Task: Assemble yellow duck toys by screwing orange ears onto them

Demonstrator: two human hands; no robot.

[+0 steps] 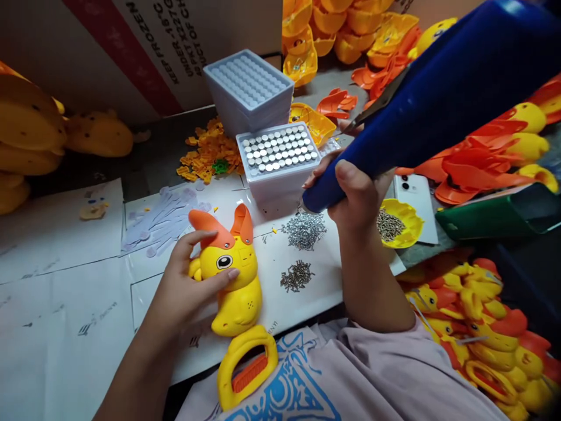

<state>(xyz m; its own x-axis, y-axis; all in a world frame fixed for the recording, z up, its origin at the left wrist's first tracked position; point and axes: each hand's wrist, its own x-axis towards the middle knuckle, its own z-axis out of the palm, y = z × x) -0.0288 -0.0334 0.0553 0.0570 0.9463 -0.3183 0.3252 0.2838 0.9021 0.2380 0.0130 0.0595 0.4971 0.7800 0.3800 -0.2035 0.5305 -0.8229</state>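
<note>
My left hand (186,275) is wrapped round the head of a yellow toy animal (239,301), its thumb by the printed eye. Two orange flaps like ears stand on the toy's head, with screws in them. The toy's looped yellow handle (225,380), with an orange grip piece, points towards my body. My right hand (357,190) is closed round a thick blue electric screwdriver (407,117), held slanting above the table. Its lower end is just over a heap of silver screws (305,230). A smaller heap of darker screws (297,275) lies nearer me.
Behind are a tray of silver discs (280,151), stacked white trays (248,82) and small orange pieces (210,153). Pale strips (164,219) lie left. On the right are a yellow dish of screws (409,225), a phone (418,202), a green box (495,216) and piled toys (495,327).
</note>
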